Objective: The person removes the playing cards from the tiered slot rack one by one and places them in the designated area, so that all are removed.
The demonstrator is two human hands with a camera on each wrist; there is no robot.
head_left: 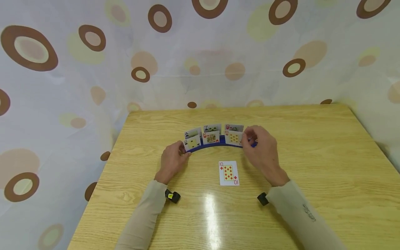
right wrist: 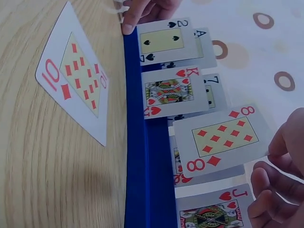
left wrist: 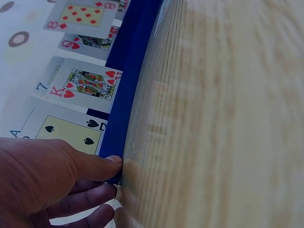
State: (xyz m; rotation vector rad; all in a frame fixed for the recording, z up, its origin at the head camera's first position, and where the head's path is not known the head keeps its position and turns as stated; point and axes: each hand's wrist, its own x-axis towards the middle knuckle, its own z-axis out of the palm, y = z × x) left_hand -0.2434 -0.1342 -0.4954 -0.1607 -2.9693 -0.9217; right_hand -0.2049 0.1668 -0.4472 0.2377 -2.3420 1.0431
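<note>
The fingers of the right hand [head_left: 261, 147] pinch one corner of the eight of diamonds [right wrist: 221, 140], which leans in front of the queen of hearts [left wrist: 90, 43]. I can't tell if its low edge is in the slot. The thumb and fingers of the left hand [head_left: 173, 159] hold the left end of the blue card holder [left wrist: 133, 52]. To do this well, I think the left fingers should hold it steady while the right ones slide the card straight down, soft and slow, so it won't bump the king of hearts [right wrist: 173, 92], to their left.

The ten of diamonds [head_left: 228, 173] lies flat on the bench [head_left: 312, 156], between the hands but closer to the person. The bench is yellowish wood with a shiny patch. Past the fingers, a white spotty sheet [head_left: 215, 62] goes up behind it.
</note>
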